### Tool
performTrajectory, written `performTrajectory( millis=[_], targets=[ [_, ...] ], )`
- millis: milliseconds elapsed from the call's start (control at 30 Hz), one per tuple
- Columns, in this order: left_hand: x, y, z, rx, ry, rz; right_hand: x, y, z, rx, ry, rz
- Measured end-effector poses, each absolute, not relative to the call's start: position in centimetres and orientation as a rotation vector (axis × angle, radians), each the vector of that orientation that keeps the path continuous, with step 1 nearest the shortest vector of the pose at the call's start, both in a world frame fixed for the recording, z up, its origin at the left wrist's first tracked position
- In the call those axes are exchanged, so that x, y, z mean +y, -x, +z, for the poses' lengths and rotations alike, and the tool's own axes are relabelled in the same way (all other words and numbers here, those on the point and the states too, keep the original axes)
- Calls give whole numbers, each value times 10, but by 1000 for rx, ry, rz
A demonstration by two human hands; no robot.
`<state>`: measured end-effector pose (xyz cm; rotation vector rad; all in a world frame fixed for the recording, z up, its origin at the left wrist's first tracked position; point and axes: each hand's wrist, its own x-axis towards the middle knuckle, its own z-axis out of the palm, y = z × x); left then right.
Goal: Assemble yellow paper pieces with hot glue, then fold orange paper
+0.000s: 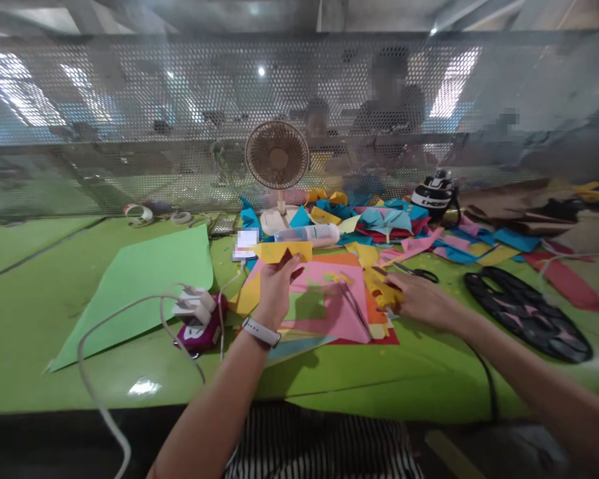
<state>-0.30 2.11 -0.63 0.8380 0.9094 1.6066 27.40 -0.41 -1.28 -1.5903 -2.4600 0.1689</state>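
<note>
My left hand [275,287], a pale watch band on its wrist, pinches a folded piece of yellow paper [284,251] above the stacked sheets. The fingers of my right hand [412,298] are closed on a yellow object [381,290] at the stack's right edge; its kind is unclear. Between the hands lies a pink sheet [307,326] with a green paper piece [307,303] and small yellow and green scraps [337,277] on it. A slim pair of tweezers or similar tool [355,309] rests across the pink sheet. Scissors [422,273] lie just beyond my right hand.
A clear bottle [307,234] lies before a small fan [278,156]. Left are a large green sheet [144,286] and a purple power block [199,332] with white plugs and trailing cables. Right are a black palette-like tray [526,313], paper scraps [499,254] and a black-and-white jug [433,196].
</note>
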Motion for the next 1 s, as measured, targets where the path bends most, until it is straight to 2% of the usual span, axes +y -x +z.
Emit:
performTrajectory(
  millis=[200,400,567,667,800,1000],
  targets=[
    [21,5,-5,900,-846,1626,-17,-310,-24,-2624,1538,232],
    [23,4,-8,902,-793,1599,-23,-293,2,-2659,1340,-51],
    [25,5,-13,910,-726,1564,-15,-229,8,-2985,863,-98],
    [29,5,-23,930,-668,1537,-5,-206,-6,-3139,634,-316],
    [36,2,-39,968,-570,1518,7,-205,-24,-3183,220,-568],
    [38,-2,-49,971,-517,1498,12,-217,-24,-3061,-106,-589]
  ],
)
